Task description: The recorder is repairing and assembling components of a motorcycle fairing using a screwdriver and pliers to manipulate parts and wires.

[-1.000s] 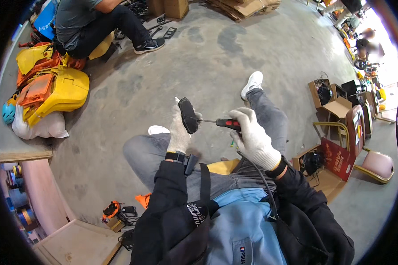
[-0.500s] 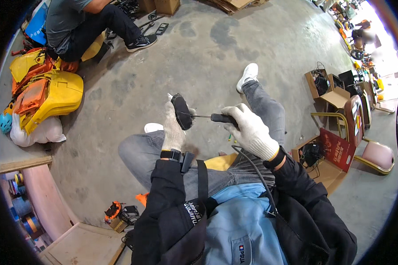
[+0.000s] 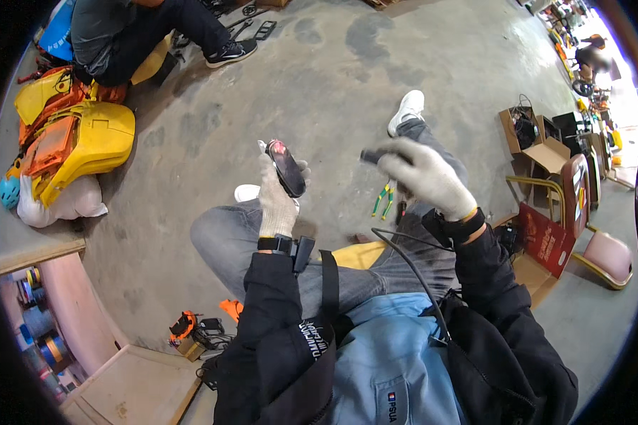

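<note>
My left hand (image 3: 275, 197), in a white knit glove, is closed around a dark oval object (image 3: 289, 172) whose upper part shows a pinkish-red patch. My right hand (image 3: 422, 173), also gloved and smeared by motion, grips a dark elongated item (image 3: 370, 156) at the right of the oval object and apart from it; whether it is the screwdriver is unclear. Beyond my lap, below that hand, green-and-yellow-handled pliers (image 3: 382, 201) lie on the floor, with a red-and-black handle (image 3: 401, 211) beside them.
A co-worker (image 3: 106, 42) sits at upper left beside yellow and orange plastic shells (image 3: 99, 145) and a white sack (image 3: 67, 205). Cardboard boxes (image 3: 535, 149) and chairs (image 3: 602, 258) stand at right. A wooden board (image 3: 127, 389) and orange-black gear (image 3: 183, 326) are at lower left.
My right hand has moved up and right, away from the oval object where the screwdriver shaft was. The oval object now shows a pinkish-red patch, and the pliers show more fully.
</note>
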`<state>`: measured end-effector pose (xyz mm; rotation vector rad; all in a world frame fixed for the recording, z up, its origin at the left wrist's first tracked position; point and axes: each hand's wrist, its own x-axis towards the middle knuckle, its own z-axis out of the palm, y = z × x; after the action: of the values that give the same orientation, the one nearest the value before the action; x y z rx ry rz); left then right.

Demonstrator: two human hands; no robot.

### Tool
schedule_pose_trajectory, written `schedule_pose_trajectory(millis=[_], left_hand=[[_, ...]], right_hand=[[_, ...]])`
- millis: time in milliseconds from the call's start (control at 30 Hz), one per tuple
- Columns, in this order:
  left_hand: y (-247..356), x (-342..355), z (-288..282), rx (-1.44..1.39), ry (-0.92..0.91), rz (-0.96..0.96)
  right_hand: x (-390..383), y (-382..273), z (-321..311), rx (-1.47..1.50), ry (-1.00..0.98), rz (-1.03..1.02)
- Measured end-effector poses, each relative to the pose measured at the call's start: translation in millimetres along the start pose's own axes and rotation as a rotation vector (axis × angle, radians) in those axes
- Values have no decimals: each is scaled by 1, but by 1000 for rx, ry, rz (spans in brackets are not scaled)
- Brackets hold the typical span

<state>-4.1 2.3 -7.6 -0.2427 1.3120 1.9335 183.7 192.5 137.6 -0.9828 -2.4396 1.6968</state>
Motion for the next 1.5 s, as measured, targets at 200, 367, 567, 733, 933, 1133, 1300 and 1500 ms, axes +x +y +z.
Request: schedule_pose_trajectory(millis=[200, 367, 567, 733, 933, 1133, 1300, 1500], left_hand=[[7, 3, 4, -79, 36, -9], [9, 1, 8, -61, 103, -3], [21, 7, 16, 61, 41, -149], [30, 16, 25, 54, 92, -267], [37, 21, 15, 2, 153, -394], [30, 22, -5, -25, 172, -418], [22, 18, -11, -25, 288, -447], [24, 19, -18, -168, 300, -516]], right_hand=[[34, 15, 8, 744, -91, 105], [106, 75, 45, 964, -38, 296], [164, 224, 132, 457, 202, 310], [154, 317, 172, 77, 224, 635], [174, 329, 198, 733, 259, 1012], [203, 357, 224, 721, 191, 1156], [202, 386, 242, 904, 224, 1210], [203, 398, 245, 706, 183, 1210]])
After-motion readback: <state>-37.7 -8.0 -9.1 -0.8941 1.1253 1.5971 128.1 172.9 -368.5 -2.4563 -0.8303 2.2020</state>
